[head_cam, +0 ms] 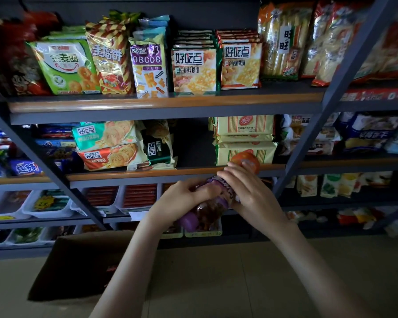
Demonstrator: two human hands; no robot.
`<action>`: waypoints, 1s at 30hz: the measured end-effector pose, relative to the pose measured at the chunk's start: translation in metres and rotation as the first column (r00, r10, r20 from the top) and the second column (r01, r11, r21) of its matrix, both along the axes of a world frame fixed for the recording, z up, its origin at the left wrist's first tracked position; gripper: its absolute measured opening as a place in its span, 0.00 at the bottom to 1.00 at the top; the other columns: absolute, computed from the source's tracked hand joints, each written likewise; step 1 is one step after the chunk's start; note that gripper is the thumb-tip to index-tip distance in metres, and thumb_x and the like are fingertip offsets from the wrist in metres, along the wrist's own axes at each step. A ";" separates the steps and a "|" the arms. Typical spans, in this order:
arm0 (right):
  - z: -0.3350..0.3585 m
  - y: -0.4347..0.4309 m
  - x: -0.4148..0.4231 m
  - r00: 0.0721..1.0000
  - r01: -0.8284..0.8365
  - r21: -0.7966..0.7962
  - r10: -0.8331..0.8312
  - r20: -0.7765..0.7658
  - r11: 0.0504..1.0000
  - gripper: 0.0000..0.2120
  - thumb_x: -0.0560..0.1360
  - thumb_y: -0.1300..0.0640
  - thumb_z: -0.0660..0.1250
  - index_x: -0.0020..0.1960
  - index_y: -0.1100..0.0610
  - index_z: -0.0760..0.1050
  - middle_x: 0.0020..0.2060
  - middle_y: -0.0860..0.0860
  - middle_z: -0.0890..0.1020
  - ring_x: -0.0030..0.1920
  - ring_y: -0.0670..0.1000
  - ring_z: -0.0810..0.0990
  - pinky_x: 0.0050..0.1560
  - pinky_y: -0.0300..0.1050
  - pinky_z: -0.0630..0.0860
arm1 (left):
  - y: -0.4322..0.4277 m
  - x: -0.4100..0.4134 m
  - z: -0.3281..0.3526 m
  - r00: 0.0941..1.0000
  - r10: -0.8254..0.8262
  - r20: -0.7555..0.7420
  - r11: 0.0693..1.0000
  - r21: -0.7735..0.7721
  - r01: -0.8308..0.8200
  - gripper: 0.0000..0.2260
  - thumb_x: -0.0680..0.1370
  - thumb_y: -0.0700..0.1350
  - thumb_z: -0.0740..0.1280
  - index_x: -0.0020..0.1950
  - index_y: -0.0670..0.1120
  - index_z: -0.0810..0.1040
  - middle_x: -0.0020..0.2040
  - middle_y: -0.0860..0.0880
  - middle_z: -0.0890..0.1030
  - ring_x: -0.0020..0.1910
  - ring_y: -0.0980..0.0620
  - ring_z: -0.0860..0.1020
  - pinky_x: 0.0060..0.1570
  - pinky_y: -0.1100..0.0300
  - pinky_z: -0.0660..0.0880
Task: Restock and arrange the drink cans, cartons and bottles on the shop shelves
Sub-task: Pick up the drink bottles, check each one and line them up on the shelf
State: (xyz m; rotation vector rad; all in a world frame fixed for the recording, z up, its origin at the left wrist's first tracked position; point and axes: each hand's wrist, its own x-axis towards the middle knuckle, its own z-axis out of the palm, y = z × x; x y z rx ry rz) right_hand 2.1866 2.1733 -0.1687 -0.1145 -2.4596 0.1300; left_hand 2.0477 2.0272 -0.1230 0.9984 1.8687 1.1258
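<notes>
Both hands at 6 o'clock, just below frame centre, in front of the middle shelf lip. Left hand: grip curled round a purple-capped bottle, which tilts with its cap toward 7 o'clock. Right hand: grip curled over an orange-topped bottle, whose top points to 1 o'clock, against yellow biscuit packs. The bottles appear to touch; the join is hidden. Cardboard box on the floor at 7 o'clock.

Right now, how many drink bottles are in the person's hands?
2. A purple-capped bottle lies in the left hand, cap pointing down-left. An orange-topped bottle sticks up past the fingers of the right hand. More may be hidden behind the hands.
</notes>
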 end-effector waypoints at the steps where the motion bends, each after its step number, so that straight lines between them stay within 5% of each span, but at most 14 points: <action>1: -0.002 -0.001 0.001 1.000 0.002 -0.044 -0.003 -0.007 0.999 0.30 0.67 0.60 0.78 0.66 0.65 0.72 0.62 0.60 0.76 0.68 0.56 0.70 0.69 0.58 0.69 | -0.003 -0.002 0.005 0.999 -0.022 0.031 1.000 0.015 0.021 0.17 0.67 0.66 0.69 0.48 0.57 0.83 0.45 0.53 0.85 0.46 0.57 0.83 0.54 0.56 0.78; 4: 0.000 -0.010 0.000 0.995 -0.036 -0.358 -0.001 -0.102 0.933 0.28 0.67 0.58 0.79 0.63 0.63 0.74 0.59 0.54 0.78 0.66 0.49 0.73 0.64 0.49 0.74 | -0.009 -0.005 0.015 0.984 -0.037 0.176 0.995 0.102 0.019 0.10 0.76 0.58 0.67 0.45 0.52 0.81 0.37 0.53 0.84 0.36 0.60 0.82 0.37 0.68 0.77; 8: 0.016 -0.022 -0.006 0.968 -0.090 -0.699 -0.103 -0.229 0.710 0.27 0.63 0.58 0.79 0.58 0.53 0.73 0.52 0.38 0.77 0.56 0.29 0.74 0.55 0.26 0.71 | -0.009 -0.005 0.006 0.969 -0.068 0.236 0.968 0.250 0.007 0.20 0.71 0.63 0.64 0.48 0.50 0.83 0.42 0.49 0.82 0.43 0.51 0.80 0.44 0.57 0.78; 13: 0.030 -0.025 -0.003 0.969 -0.143 -0.930 -0.142 -0.201 0.339 0.24 0.61 0.55 0.81 0.55 0.53 0.78 0.47 0.44 0.85 0.51 0.44 0.83 0.52 0.41 0.78 | -0.007 0.001 -0.009 0.993 -0.070 0.099 0.956 0.292 0.038 0.23 0.71 0.55 0.69 0.66 0.56 0.76 0.62 0.51 0.79 0.63 0.52 0.76 0.64 0.50 0.73; 17: 0.034 -0.023 -0.005 0.934 -0.340 -0.938 -0.140 -0.328 -0.067 0.38 0.56 0.49 0.83 0.61 0.61 0.74 0.52 0.54 0.84 0.54 0.55 0.83 0.49 0.51 0.81 | -0.005 0.005 -0.011 0.982 -0.107 0.154 0.971 0.227 0.070 0.27 0.68 0.55 0.71 0.67 0.55 0.73 0.58 0.52 0.81 0.58 0.53 0.79 0.58 0.56 0.77; 20: 0.033 -0.028 -0.007 0.924 -0.379 -0.888 -0.157 -0.349 -0.262 0.44 0.55 0.44 0.83 0.64 0.62 0.72 0.54 0.58 0.82 0.52 0.57 0.83 0.43 0.49 0.80 | -0.004 0.008 -0.011 0.968 -0.084 0.238 0.977 0.212 0.033 0.26 0.66 0.57 0.72 0.64 0.55 0.74 0.56 0.50 0.82 0.54 0.52 0.81 0.51 0.59 0.79; 25: 0.035 -0.032 -0.001 0.947 -0.321 -0.863 -0.139 -0.290 -0.389 0.23 0.72 0.50 0.68 0.63 0.58 0.74 0.52 0.57 0.83 0.50 0.55 0.83 0.43 0.47 0.81 | 0.002 0.012 -0.010 0.969 -0.019 0.247 0.986 0.168 -0.024 0.23 0.68 0.56 0.72 0.61 0.58 0.74 0.54 0.49 0.82 0.50 0.53 0.83 0.52 0.56 0.80; 30: 0.035 -0.031 0.000 0.975 -0.219 -0.886 -0.128 -0.182 -0.408 0.24 0.70 0.49 0.68 0.64 0.56 0.74 0.51 0.55 0.84 0.50 0.53 0.84 0.43 0.47 0.80 | 0.004 0.017 -0.012 0.957 -0.013 0.289 0.982 0.184 -0.042 0.26 0.70 0.53 0.75 0.66 0.59 0.72 0.56 0.51 0.81 0.52 0.54 0.82 0.53 0.57 0.79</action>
